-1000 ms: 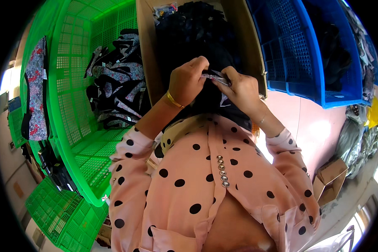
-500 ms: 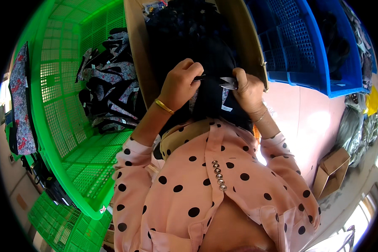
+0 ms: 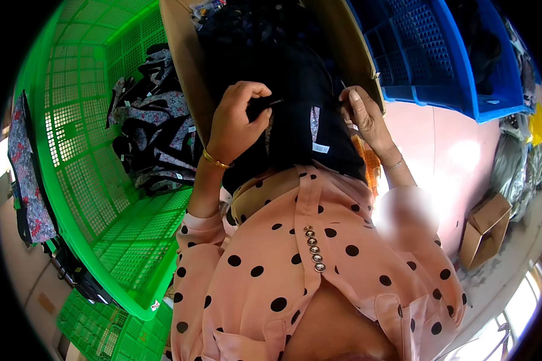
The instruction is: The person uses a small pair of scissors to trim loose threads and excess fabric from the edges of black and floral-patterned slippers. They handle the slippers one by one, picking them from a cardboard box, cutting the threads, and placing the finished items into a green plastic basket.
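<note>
Over my lap lies a black cloth piece (image 3: 295, 129) with a floral strip (image 3: 315, 122) and a small white label (image 3: 320, 148). My left hand (image 3: 238, 120) hovers at its left side, thumb and forefinger apart with nothing between them; a small dark end of cloth is close to the fingertips. At the right edge of the cloth is my right hand (image 3: 365, 115), its fingers curled in. The thread snips seen in it half a second ago are nearly hidden by the fingers now. Beyond both hands, a cardboard box (image 3: 183, 66) holds more dark cloth.
At left, a green plastic crate (image 3: 81, 180) holds floral and black cloth pieces (image 3: 156, 120). A blue crate (image 3: 424, 66) stands at upper right. Further right are a small carton (image 3: 486, 231) and clear plastic bags (image 3: 509, 168). Floral cloth (image 3: 27, 174) hangs outside the green crate.
My left hand has moved left and opened from a pinch. My right hand has drawn right, and the snips' blades have gone from sight. The label on the cloth lies flatter.
</note>
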Available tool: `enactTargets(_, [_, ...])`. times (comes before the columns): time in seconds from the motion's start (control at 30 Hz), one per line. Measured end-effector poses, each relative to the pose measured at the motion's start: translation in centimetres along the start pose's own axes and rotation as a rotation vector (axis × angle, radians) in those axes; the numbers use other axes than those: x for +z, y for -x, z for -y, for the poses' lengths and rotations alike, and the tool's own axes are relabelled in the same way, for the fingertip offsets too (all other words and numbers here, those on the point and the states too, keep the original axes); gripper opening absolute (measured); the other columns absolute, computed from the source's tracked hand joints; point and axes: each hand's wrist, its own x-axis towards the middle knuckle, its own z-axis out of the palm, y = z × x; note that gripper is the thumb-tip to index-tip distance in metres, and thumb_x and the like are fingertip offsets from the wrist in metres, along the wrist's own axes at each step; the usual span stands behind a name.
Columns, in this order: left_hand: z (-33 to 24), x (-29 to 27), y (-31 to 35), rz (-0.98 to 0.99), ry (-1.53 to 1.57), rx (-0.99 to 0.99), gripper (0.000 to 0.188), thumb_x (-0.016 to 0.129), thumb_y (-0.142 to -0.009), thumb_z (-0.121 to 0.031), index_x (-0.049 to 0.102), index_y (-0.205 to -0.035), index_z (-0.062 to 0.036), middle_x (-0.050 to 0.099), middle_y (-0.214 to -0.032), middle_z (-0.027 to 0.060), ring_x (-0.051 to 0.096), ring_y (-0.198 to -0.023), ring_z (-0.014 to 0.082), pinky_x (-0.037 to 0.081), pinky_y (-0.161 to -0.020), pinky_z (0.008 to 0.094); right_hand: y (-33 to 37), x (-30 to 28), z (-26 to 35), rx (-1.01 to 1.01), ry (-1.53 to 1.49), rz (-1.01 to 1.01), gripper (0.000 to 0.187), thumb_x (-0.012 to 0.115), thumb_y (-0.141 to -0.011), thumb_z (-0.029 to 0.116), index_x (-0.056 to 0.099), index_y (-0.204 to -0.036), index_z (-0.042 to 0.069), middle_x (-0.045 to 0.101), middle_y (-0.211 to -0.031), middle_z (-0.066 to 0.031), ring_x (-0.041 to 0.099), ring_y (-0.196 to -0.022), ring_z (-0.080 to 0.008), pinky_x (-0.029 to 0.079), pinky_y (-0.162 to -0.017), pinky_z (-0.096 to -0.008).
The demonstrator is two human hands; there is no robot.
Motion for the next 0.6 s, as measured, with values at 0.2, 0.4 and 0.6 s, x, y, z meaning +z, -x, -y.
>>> enactTargets(0.2, [-2.6, 2.7, -1.7, -0.170, -0.206, 0.243, 0.021, 0.081, -0.070, -0.010, 0.070, -0.089, -0.0106, 0.066, -0.087, 0.0032, 0.057, -0.082, 0.0237, 0.047, -0.073, 0.0332, 1.0, -0.1, -1.3, -0.021, 0.401, -0.085, 0.033, 0.054, -0.099, 0.034, 0.056, -0.098, 0.001, 0.059, -0.073, -0.0157, 0.060, -0.070, -0.0295, 0.047, -0.064, -0.0351])
enactTargets(0.4, [-2.8, 7.1, -2.9, -0.092, -0.555, 0.242, 0.022, 0.080, -0.070, -0.025, 0.067, -0.084, -0.0136, 0.059, -0.087, -0.0002, 0.053, -0.086, 0.0215, 0.043, -0.075, 0.0341, 1.8, 0.4, -2.6, -0.087, 0.571, -0.208, 0.031, 0.055, -0.098, 0.033, 0.055, -0.100, 0.002, 0.062, -0.070, -0.0209, 0.063, -0.069, -0.0403, 0.049, -0.058, -0.0414])
enactTargets(0.6, [-2.5, 7.5, -3.5, -0.053, -0.448, 0.110, 0.016, 0.080, -0.068, -0.021, 0.068, -0.079, -0.0179, 0.061, -0.082, -0.0046, 0.054, -0.086, 0.0215, 0.042, -0.075, 0.0361, 1.9, 0.0, -3.2, -0.250, 0.846, -0.201, 0.034, 0.057, -0.096, 0.037, 0.054, -0.099, 0.004, 0.062, -0.063, -0.0141, 0.064, -0.059, -0.0325, 0.049, -0.051, -0.0389])
